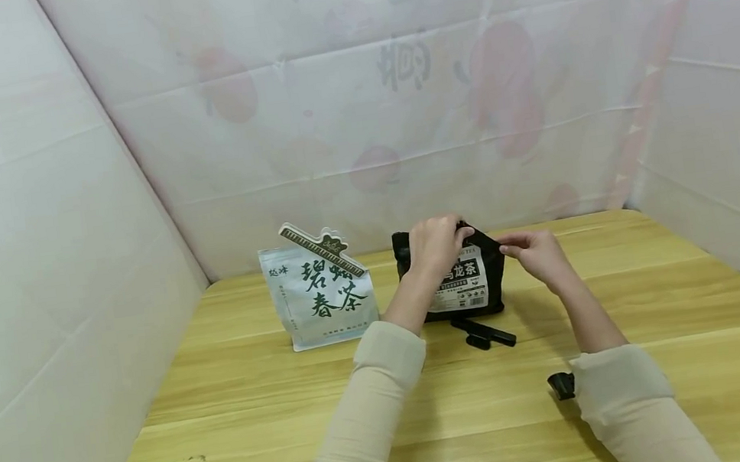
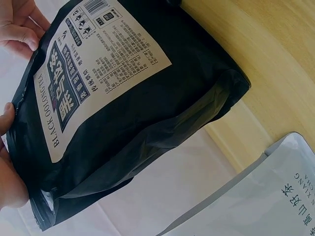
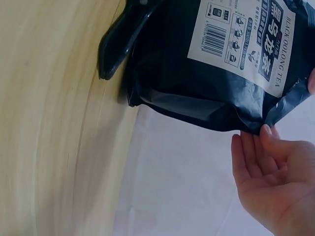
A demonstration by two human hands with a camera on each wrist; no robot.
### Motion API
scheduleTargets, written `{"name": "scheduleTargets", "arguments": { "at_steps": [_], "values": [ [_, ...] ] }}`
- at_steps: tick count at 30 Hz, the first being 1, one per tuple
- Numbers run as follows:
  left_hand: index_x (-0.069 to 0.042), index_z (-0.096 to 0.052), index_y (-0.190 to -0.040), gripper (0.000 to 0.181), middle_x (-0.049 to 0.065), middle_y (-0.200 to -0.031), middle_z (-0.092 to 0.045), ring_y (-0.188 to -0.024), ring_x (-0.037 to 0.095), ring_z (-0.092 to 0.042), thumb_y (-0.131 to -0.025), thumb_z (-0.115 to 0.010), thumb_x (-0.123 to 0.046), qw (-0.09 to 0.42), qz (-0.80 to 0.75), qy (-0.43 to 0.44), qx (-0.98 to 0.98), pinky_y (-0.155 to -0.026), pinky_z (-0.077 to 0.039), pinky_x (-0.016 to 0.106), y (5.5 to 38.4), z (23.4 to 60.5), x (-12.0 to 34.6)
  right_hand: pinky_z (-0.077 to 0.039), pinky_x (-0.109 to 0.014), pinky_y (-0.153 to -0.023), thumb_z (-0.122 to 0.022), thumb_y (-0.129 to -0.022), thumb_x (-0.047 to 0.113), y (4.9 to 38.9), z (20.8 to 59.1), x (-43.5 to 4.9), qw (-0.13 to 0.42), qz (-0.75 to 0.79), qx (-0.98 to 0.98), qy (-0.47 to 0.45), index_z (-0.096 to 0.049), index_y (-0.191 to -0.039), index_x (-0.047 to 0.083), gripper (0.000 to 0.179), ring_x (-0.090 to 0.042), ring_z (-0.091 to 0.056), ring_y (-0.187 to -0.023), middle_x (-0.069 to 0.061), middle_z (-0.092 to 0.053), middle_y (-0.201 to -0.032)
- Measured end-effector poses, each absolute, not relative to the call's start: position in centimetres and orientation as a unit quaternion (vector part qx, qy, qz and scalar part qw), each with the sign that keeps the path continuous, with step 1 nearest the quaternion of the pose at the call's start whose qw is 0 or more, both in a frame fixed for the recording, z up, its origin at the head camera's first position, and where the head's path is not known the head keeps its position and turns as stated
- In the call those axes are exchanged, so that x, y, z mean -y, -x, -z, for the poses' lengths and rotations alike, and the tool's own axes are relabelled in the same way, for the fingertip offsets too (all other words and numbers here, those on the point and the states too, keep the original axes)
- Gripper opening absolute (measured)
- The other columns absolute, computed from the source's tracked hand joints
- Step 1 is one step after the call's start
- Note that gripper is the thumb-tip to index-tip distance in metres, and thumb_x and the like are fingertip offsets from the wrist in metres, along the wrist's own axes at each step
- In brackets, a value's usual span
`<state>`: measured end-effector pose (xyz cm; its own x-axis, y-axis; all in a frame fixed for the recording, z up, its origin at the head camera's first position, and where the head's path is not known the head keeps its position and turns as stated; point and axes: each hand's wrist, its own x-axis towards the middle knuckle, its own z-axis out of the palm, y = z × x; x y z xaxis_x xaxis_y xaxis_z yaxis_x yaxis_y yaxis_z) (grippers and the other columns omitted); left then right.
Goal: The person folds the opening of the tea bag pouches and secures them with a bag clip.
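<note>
A black bag of black oolong tea (image 1: pixel 496 289) with a white label stands on the table. At its top edge, my left hand (image 1: pixel 436 246) grips the bag's folded mouth, fingers over the top. My right hand (image 1: pixel 539 256) pinches the upper right corner between thumb and fingers, plain in the right wrist view, where the hand (image 3: pixel 280 172) is below the bag (image 3: pixel 182 93). In the left wrist view my left hand (image 2: pixel 11 182) holds the other end of the top edge. Just in front of the bag lies a black clip (image 1: pixel 483 333).
A pale tea bag (image 1: pixel 324 306) with green characters stands to the left, a long ruler-like clip (image 1: pixel 322 251) slanting across its top corner. A small black object (image 1: pixel 561 385) is by my right cuff. White printed sheeting (image 1: pixel 330 128) walls in the wooden table (image 1: pixel 238 401).
</note>
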<state>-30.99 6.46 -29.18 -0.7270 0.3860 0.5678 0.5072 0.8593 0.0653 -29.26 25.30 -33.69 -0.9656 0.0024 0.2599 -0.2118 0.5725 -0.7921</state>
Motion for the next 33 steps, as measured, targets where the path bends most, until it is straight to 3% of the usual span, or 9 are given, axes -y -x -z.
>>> {"name": "scheduleTargets", "arguments": {
  "at_steps": [8,13,23,28,33],
  "values": [
    [-0.025,-0.07,-0.104,0.029,-0.008,-0.079,-0.068,-0.043,0.008,-0.04,-0.089,-0.053,-0.044,0.269,0.108,0.237,0.927,-0.041,-0.028,0.019,31.0,29.1,-6.5,-0.032,-0.051,-0.096,-0.05,-0.097,0.023,28.9,32.9,-24.5,0.074,-0.493,0.857,-0.129,-0.045,-0.13,-0.003,0.043,-0.037,-0.042,-0.118,-0.023,-0.046,-0.129],
    [-0.024,-0.069,-0.103,0.028,-0.008,-0.08,-0.068,-0.045,0.008,-0.04,-0.089,-0.054,-0.043,0.267,0.114,0.237,0.927,-0.042,-0.03,0.018,31.0,29.0,-6.5,-0.039,-0.049,-0.09,-0.052,-0.095,0.027,29.3,32.4,-23.2,0.102,-0.479,0.86,-0.142,-0.049,-0.125,-0.005,0.044,-0.036,-0.048,-0.111,-0.024,-0.051,-0.122],
    [-0.024,-0.07,-0.1,0.026,-0.008,-0.074,-0.066,-0.043,0.008,-0.039,-0.088,-0.056,-0.042,0.284,0.11,0.238,0.922,-0.041,-0.027,0.019,31.0,29.3,-6.6,-0.043,-0.043,-0.081,-0.055,-0.094,0.013,29.8,32.7,-22.2,0.166,-0.46,0.864,-0.117,-0.057,-0.11,-0.007,0.026,-0.033,-0.055,-0.096,-0.025,-0.059,-0.105],
    [-0.025,-0.07,-0.099,0.026,-0.009,-0.071,-0.064,-0.045,0.007,-0.039,-0.089,-0.054,-0.044,0.274,0.102,0.233,0.928,-0.045,-0.031,0.018,31.0,29.6,-6.8,-0.043,-0.045,-0.081,-0.054,-0.094,0.007,29.7,33.0,-22.1,0.168,-0.462,0.864,-0.111,-0.057,-0.108,-0.009,0.022,-0.035,-0.053,-0.097,-0.027,-0.058,-0.105],
    [-0.025,-0.068,-0.103,0.028,-0.011,-0.077,-0.065,-0.051,0.005,-0.044,-0.09,-0.052,-0.044,0.272,0.091,0.233,0.929,-0.056,-0.038,0.019,30.9,29.5,-6.8,-0.042,-0.042,-0.079,-0.05,-0.096,0.012,29.5,32.9,-22.3,0.141,-0.47,0.864,-0.114,-0.054,-0.111,-0.009,0.026,-0.033,-0.052,-0.095,-0.026,-0.056,-0.106]
  ]
}}
